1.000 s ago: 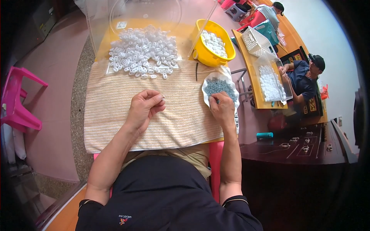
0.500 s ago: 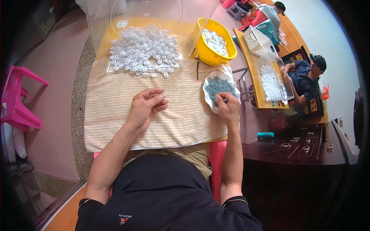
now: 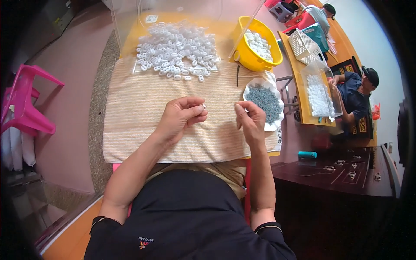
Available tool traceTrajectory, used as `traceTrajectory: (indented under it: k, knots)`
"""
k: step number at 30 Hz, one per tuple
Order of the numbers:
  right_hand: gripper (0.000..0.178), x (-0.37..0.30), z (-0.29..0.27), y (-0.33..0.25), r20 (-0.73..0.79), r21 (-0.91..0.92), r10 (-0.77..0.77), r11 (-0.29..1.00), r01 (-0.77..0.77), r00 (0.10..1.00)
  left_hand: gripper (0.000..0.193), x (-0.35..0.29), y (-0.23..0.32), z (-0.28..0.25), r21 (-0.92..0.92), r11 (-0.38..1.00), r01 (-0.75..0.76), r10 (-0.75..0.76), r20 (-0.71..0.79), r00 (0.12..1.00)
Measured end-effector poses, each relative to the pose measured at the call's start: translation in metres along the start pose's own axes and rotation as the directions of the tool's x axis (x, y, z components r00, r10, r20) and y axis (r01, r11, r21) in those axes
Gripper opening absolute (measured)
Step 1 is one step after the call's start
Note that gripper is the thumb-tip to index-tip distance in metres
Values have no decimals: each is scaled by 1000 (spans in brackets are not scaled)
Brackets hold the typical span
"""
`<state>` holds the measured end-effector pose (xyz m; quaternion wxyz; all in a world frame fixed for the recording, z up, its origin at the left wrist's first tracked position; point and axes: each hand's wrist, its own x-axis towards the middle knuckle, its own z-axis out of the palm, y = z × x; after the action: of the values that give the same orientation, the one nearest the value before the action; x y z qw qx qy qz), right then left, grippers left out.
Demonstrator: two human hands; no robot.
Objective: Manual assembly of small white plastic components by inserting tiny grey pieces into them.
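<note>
My left hand is closed in a pinch over the middle of the striped towel. A small white plastic piece pokes out between its thumb and forefinger. To its right, my right hand has thumb and forefinger pressed together. Whatever those fingertips hold, if anything, is too small to make out. Just beyond that hand lies a white scalloped dish full of small blue-grey pieces that look like screws. A heap of white oval pieces with two holes each spreads over the table's far part.
A yellow tub of white pieces stands at the far right, behind a thin dark strip. A clear panel rises around the heap. Rightward, a person works at another table with a white basket. Pink stool at left.
My right hand has left the dish of blue-grey pieces and come leftward toward my left hand. The left hand keeps its pinch on the white piece. The whole view has shifted slightly.
</note>
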<state>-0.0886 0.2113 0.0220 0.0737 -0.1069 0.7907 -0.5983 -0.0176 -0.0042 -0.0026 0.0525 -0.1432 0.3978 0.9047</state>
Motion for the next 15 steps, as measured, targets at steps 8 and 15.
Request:
traceTrajectory:
  k: [8,15]
  knots:
    - [14,-2,44,3,282,267,86,950,-165,955,20,-1,4,0,-23,999,37,-37,31,999]
    - [12,-2,57,-2,302,379,90,902,-206,949,17,0,1,-3,-33,998,53,-52,18,998]
